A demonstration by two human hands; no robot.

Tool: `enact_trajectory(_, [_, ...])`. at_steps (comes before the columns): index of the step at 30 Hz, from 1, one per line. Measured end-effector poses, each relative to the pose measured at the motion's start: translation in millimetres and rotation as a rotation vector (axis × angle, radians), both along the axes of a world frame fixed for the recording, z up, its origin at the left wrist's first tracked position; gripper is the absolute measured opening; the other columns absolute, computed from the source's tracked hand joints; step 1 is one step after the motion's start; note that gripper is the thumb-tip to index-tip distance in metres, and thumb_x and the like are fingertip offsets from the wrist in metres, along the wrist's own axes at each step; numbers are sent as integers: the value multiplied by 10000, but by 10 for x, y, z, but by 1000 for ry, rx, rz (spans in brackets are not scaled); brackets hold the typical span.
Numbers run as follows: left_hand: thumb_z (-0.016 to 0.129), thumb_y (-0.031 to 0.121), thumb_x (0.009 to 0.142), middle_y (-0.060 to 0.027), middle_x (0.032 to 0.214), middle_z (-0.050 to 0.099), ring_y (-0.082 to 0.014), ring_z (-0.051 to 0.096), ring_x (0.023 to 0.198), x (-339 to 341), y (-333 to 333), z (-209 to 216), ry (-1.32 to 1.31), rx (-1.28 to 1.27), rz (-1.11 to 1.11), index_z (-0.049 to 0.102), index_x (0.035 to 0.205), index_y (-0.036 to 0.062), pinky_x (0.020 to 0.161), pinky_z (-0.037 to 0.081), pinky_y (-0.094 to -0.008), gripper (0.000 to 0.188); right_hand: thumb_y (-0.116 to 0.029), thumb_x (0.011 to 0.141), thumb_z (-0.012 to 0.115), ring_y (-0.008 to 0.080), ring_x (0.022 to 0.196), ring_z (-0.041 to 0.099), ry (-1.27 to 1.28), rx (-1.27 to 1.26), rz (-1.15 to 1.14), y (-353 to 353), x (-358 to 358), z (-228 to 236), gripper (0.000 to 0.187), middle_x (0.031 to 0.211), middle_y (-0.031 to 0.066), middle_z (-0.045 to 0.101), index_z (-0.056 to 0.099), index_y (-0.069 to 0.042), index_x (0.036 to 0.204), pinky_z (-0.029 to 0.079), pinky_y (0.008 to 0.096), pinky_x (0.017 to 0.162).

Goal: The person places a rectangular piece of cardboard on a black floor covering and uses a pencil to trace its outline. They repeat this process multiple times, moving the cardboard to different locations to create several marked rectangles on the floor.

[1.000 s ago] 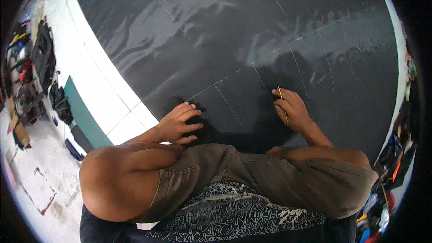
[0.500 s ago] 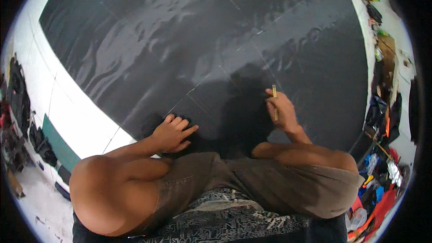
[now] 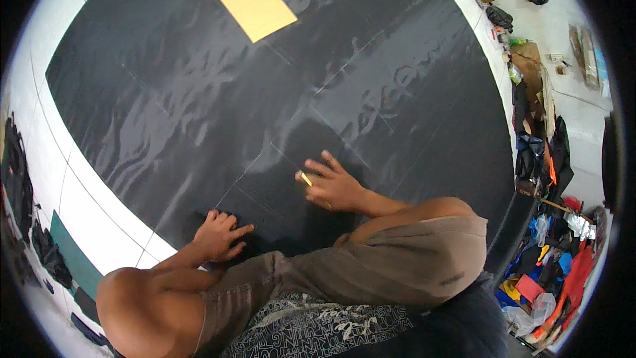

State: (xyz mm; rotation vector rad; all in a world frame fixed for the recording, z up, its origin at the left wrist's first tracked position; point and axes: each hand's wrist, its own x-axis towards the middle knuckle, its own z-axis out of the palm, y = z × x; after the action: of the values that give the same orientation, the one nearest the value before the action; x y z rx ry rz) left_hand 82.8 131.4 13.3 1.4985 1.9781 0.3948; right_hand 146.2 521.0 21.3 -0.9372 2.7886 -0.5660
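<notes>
A large, shiny black sheet (image 3: 165, 139) with thin pale lines across it spreads in front of me. My left hand (image 3: 217, 235) rests on its near left part, fingers apart, with nothing in the grasp. My right hand (image 3: 331, 187) is over the sheet, right of the left hand, with some fingers stretched forward. Between its fingers sits a slim yellow pencil-like stick (image 3: 305, 179), mostly hidden by the hand, so its exact kind does not show. On the far part of the sheet lies a flat yellow angled piece (image 3: 255, 6).
White tiled floor (image 3: 99, 189) borders the sheet. A green mat (image 3: 76, 252) and dark bundled items (image 3: 16, 172) lie at the left. Along the right are a brown cardboard piece (image 3: 527, 63), black bags and a heap of colourful scraps (image 3: 540, 272). My bent knees flank my hands.
The view has shifted, bringing more of the yellow piece into sight. My right hand has moved leftward, closer to my left hand, and its fingers are more stretched. The left hand stays on the sheet.
</notes>
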Motion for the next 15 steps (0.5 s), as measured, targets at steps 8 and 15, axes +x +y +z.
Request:
enact_trajectory(8, [653, 407, 912, -102, 978, 592, -298, 564, 944, 4, 57, -56, 24, -42, -39, 635, 1365, 293, 898, 370, -469, 467, -304, 954, 665, 312, 1383, 472, 123, 75, -324, 452, -267, -176, 183, 1374, 31, 614, 648, -122, 961, 232, 651, 1187])
enact_trajectory(15, [679, 381, 881, -71, 900, 582, -274, 557, 866, -16, 65, -102, 33, -6, -45, 663, 1329, 308, 829, 372, -454, 454, -292, 1016, 569, 358, 1430, 411, 109, 165, -683, 916, -361, -281, 203, 1476, 68, 543, 647, -106, 1039, 172, 643, 1207])
